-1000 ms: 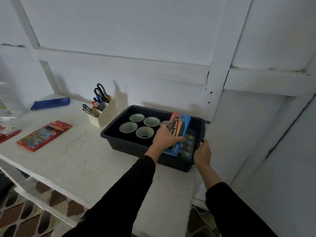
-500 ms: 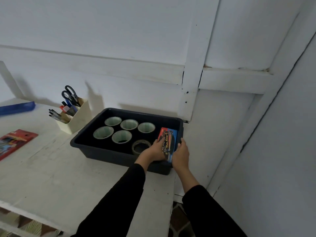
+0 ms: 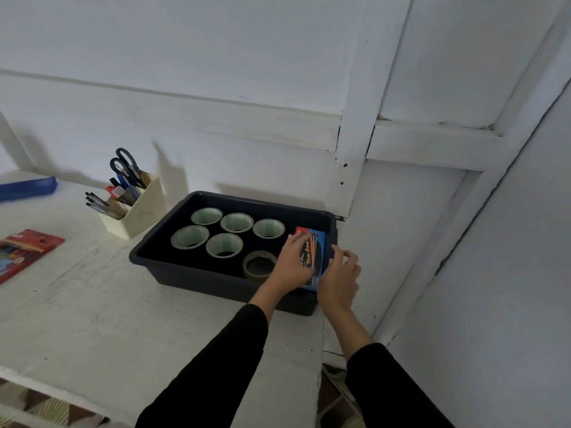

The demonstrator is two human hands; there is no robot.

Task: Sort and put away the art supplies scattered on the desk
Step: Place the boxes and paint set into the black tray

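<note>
Sorting stands partway: blue box (image 3: pixel 319 242) lies in the bin (image 3: pixel 185 273) beside tape rolls (image 3: pixel 237 222), left hand (image 3: pixel 293 262) flat on it, right hand (image 3: pixel 340 278) loosely curled alongside; red box (image 3: pixel 24 251) and blue case (image 3: pixel 27 186) wait on the worktop (image 3: pixel 123 319).

A single head-worn camera looks forward and down, close over the white desk (image 3: pixel 92 319), facing the wall (image 3: pixel 216 57) at 12 o'clock; the dark tray (image 3: pixel 200 281) sits near centre.

The left hand (image 3: pixel 293 264) covers part of the blue box (image 3: pixel 320 244), whose print is blurred.
</note>
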